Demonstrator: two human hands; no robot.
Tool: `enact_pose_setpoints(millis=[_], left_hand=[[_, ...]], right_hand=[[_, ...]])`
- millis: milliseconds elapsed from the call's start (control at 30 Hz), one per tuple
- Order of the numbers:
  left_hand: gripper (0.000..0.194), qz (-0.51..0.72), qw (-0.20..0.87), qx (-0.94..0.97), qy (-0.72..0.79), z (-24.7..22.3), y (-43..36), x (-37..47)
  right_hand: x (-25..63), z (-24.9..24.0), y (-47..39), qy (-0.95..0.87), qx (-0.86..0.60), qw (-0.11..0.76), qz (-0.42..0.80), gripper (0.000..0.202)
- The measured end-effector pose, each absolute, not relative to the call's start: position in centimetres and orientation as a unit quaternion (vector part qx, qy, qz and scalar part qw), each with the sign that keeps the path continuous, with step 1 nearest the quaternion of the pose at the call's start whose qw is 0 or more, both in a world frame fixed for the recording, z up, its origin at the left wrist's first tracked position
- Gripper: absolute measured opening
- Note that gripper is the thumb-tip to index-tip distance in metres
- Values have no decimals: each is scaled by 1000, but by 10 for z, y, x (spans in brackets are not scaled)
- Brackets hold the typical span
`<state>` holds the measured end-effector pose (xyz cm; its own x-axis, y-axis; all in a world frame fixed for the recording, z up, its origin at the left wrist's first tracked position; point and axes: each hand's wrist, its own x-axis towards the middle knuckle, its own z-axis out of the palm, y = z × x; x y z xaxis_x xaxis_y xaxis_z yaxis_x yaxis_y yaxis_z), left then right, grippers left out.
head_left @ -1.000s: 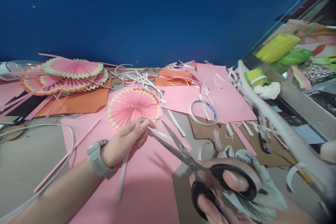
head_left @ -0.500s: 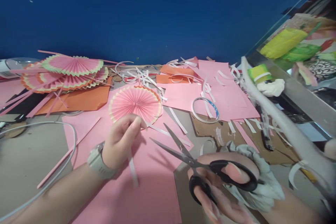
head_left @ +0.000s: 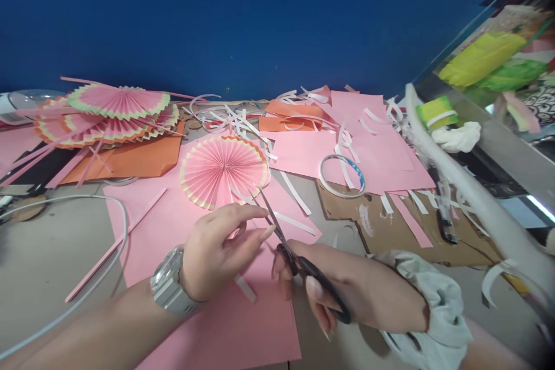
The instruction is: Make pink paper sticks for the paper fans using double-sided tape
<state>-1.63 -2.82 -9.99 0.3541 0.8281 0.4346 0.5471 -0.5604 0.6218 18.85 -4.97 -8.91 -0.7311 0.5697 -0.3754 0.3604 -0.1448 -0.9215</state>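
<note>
My right hand (head_left: 321,277) holds black-handled scissors (head_left: 277,228) through their loops, the blades pointing up and left and lying close together. Thumb and index finger of my left hand (head_left: 228,248) are curled beside the blades, at or touching them. A narrow white strip (head_left: 246,289) hangs out below my left palm; where the fingers grip it is hidden. Just beyond the scissor tips lies a pleated pink paper rosette (head_left: 223,170) with a cream and orange rim, flat on pink paper (head_left: 260,324). A short pale strip (head_left: 239,195) shows at its lower edge.
Several pleated fans (head_left: 121,104) are stacked at the back left over orange paper (head_left: 130,159). A tape roll (head_left: 342,176) lies on pink sheets to the right, near brown cardboard (head_left: 390,231) and a cutter (head_left: 446,225). A white cable (head_left: 121,237) curves at left.
My left hand has moved right, and the hanging strip shifted with it. My right hand brought the scissors left and up beside the left fingers; their spread blades have closed together.
</note>
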Motion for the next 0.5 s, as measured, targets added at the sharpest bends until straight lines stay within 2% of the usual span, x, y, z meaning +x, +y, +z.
enact_pose_setpoints(millis=[167,333,500], left_hand=[[13,365,205,802,427,-103,-27,-14],[11,367,225,792,433,-104,-27,-13],[11,377,220,790,430,-103,-29,-12]], right_hand=[[190,-108,-53,-500,-325,123,793,34],[191,-109,-52,-479,-338,121,801,29],[191,-108,-54,-493,-342,126,790,36]])
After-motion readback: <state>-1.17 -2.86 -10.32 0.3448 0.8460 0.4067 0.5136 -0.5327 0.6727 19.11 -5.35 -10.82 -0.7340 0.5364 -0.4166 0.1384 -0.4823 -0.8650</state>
